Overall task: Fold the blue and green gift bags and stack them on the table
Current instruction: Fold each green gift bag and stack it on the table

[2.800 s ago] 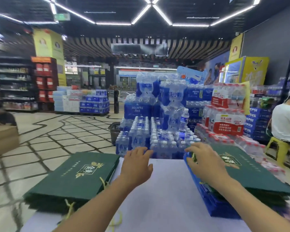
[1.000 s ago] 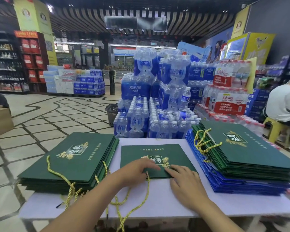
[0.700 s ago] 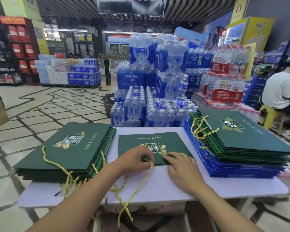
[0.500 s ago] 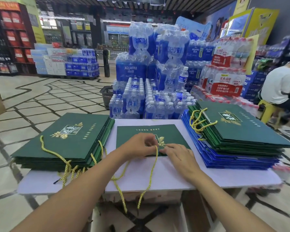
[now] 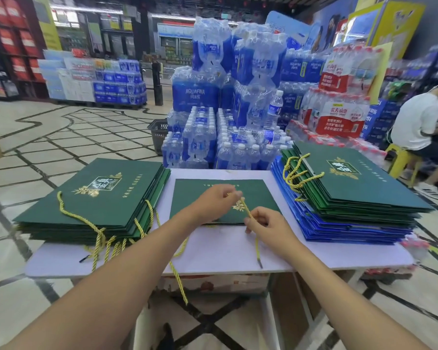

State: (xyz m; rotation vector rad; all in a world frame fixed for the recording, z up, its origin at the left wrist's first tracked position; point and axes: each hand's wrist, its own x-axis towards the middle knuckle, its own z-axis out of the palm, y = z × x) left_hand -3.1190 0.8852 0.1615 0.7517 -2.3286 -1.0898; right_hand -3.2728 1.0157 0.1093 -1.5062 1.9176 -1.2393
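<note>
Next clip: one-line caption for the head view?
Left hand and right hand pinch a gold cord above a flat green gift bag, between a green stack and a green-on-blue stack.

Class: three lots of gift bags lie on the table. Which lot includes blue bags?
The right-hand stack: blue bags lie beneath its green ones. The left stack and the single middle bag show only green.

Green gift bag [image 5: 200, 195]: matt paper; gold cord [image 5: 245, 209]: twisted, shiny; table [image 5: 228, 251]: smooth, white.
</note>
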